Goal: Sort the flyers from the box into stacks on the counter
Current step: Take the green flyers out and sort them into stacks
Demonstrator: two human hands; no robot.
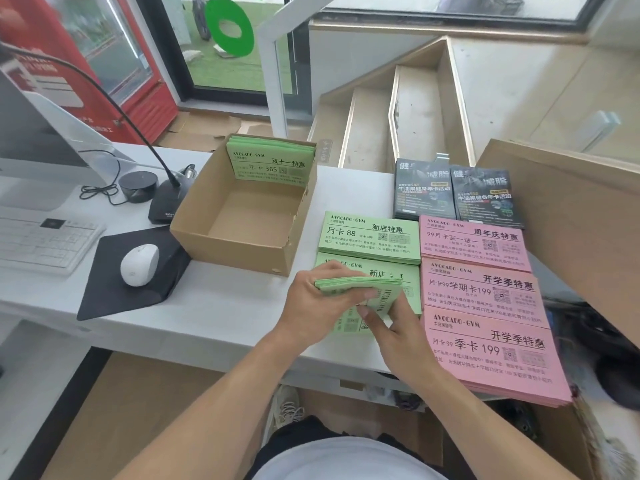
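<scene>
A white counter [214,317] is seen from above, with an open cardboard box [239,233] set near its middle. A batch of green flyers [272,161] is stood on edge against the far wall of the box; the rest of the box floor is bare. Right of the box, two green stacks are laid one behind the other: the far stack [369,240] in full view, the near stack [388,275] partly covered by the hands. Further right, three pink stacks are ranged in a column from far [474,244] through middle [481,289] to near [495,355], the near one reaching over the counter's front edge. Behind the pink column, two stacks of dark flyers [457,192] are placed side by side. A green bundle [360,284] is gripped by the left hand [311,306], fingers curled under it and thumb across the top, just above the near green stack. A single green flyer [379,303], hanging edge-on beneath the bundle, is pinched by the right hand [398,334] between thumb and forefinger. On the counter's left part, a white mouse [139,265] is rested on a black pad [114,289], beside a keyboard [38,244] and a desk microphone [162,202].
</scene>
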